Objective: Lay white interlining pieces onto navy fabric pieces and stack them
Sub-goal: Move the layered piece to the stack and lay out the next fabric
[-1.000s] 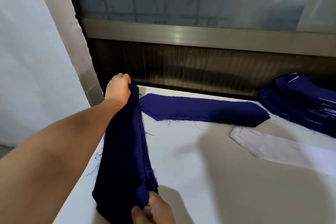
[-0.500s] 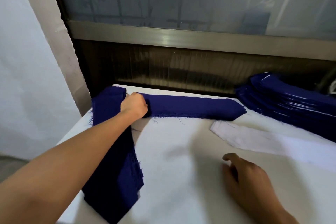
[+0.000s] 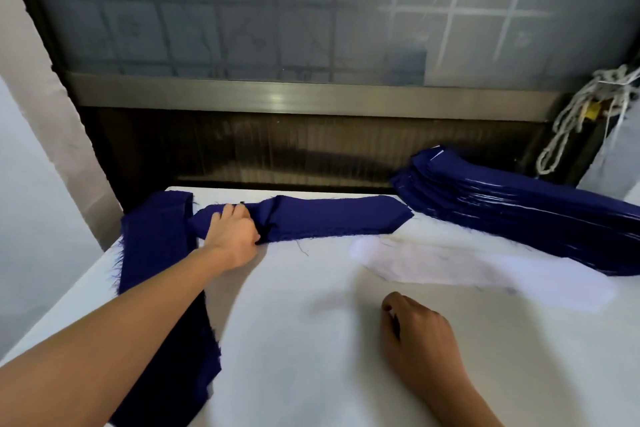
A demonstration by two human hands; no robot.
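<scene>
Head view: the left hand (image 3: 233, 236) reaches across the counter (image 3: 311, 350) and grips the left end of a single navy piece (image 3: 332, 218). Its fingers are curled into the cloth, which puckers into a ridge just beside the knuckles. The right hand (image 3: 415, 333) rests on the counter nearer the person, fingers loosely curled and holding nothing. The navy piece lies along the counter's far edge. The white interlining (image 3: 467, 267) lies nearer and to the right, its tip close to the piece's pointed end and its far side against the navy stack (image 3: 519, 208). A navy bundle (image 3: 156, 246) runs along the counter's left edge, partly under the left forearm.

Probable faults from this position:
- **Fold trapped:** if the pucker is not smoothed out, interlining laid over it would cover a fold and the outlines would not match.
- **Skew:** a pull from one end alone may swing the piece out of line.
- **Loose threads:** the frayed edges shed threads, which could be caught beneath the white layer.
- **Double pick:** whether the interlining is one sheet or several cannot be told, so more than one may lift together. Its edge also reads poorly against the pale counter.
- **Bundle displaced:** the forearm may drag the bundle over the edge.
</scene>
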